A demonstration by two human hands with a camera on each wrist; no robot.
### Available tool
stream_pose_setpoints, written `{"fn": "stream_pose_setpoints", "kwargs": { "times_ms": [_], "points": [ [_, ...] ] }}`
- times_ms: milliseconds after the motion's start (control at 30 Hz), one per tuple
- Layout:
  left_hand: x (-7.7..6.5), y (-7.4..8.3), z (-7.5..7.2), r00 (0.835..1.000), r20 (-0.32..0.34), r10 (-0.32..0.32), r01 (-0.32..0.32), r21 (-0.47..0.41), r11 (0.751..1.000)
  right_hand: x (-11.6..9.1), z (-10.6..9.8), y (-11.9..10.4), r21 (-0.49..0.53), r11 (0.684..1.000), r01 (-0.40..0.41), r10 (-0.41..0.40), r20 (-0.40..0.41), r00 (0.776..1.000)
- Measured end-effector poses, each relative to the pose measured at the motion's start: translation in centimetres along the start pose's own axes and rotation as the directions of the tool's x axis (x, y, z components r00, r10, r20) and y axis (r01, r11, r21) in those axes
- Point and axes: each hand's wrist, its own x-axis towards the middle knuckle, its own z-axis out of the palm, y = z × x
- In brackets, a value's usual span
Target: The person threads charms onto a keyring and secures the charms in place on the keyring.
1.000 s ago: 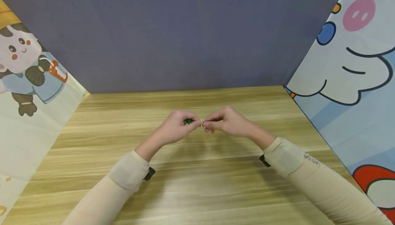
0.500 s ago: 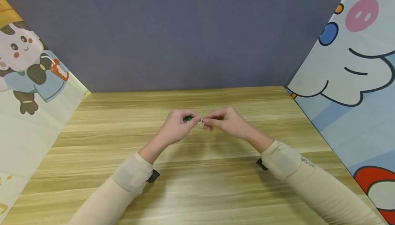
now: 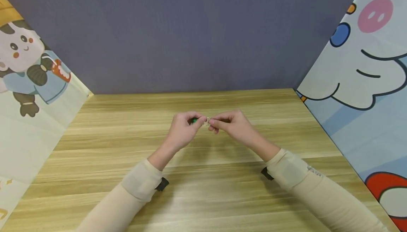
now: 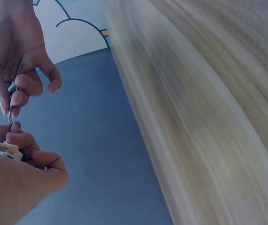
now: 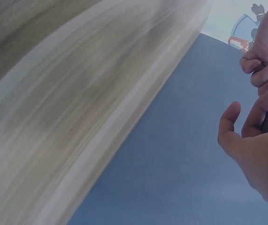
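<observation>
The left hand [image 3: 183, 130] was curled around a small green-and-cream trinket [image 4: 12, 150]; the right hand [image 3: 236, 125] pinched a thin ring [image 4: 10, 110] between the two. Both were above the wooden tabletop [image 3: 203, 196], a grey panel [image 3: 197, 34] standing along its far edge.

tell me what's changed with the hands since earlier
The fingertips of the left hand and right hand have shifted slightly up the head view, with wrists closer together. Neither grip visibly let go: left still holds a small green thing, right a thin metal piece.
</observation>
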Motion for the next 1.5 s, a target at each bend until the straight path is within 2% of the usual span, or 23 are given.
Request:
{"fn": "stream_pose_setpoints", "kwargs": {
  "times_ms": [133, 267, 467, 600, 733, 900, 1033, 1133, 1300, 1500],
  "points": [
    [0.0, 0.0, 0.3, 0.997, -0.023, -0.069, 0.067, -0.061, 0.996, -0.1, 0.3, 0.0, 0.024, 1.0, 0.012, -0.011, -0.033, 0.999],
    [0.0, 0.2, 0.5, 0.989, -0.042, -0.138, 0.13, -0.15, 0.98, -0.2, 0.6, 0.1, 0.041, 0.999, 0.021, -0.018, -0.077, 0.997],
    [0.1, 0.2, 0.8, 0.986, -0.061, -0.152, 0.133, -0.244, 0.961, -0.5, 1.2, 0.1, 0.058, 0.997, 0.056, -0.048, -0.135, 0.99],
    [0.1, 0.2, 1.0, 0.985, -0.065, -0.161, 0.137, -0.271, 0.953, -0.5, 1.4, 0.1, 0.072, 0.994, 0.077, -0.066, -0.146, 0.987],
    [0.0, 0.0, 0.8, 0.99, -0.041, -0.138, 0.122, -0.271, 0.955, -0.5, 1.2, 0.1, 0.068, 0.995, 0.078, -0.068, -0.146, 0.987],
    [-0.1, -0.3, 0.2, 0.997, 0.043, -0.071, 0.08, -0.271, 0.959, -0.6, 0.6, -0.5, 0.059, 0.996, 0.073, -0.066, -0.114, 0.991],
    [-0.2, -0.5, -0.2, 0.991, 0.133, -0.009, 0.049, -0.305, 0.951, -0.7, 0.2, -0.7, 0.068, 0.996, 0.052, -0.045, -0.093, 0.995],
    [-0.2, -0.5, -0.5, 0.984, 0.179, 0.003, 0.055, -0.318, 0.946, -0.8, 0.1, -0.8, 0.08, 0.996, 0.04, -0.034, -0.084, 0.996],
    [-0.3, -0.3, -0.9, 0.979, 0.205, -0.01, 0.072, -0.3, 0.951, -0.8, 0.0, -0.8, 0.087, 0.995, 0.05, -0.046, -0.047, 0.998],
    [-0.3, -0.4, -1.2, 0.977, 0.215, 0.015, 0.045, -0.27, 0.962, -1.0, -0.1, -0.8, 0.075, 0.995, 0.061, -0.061, 0.0, 0.998]
  ]
}}
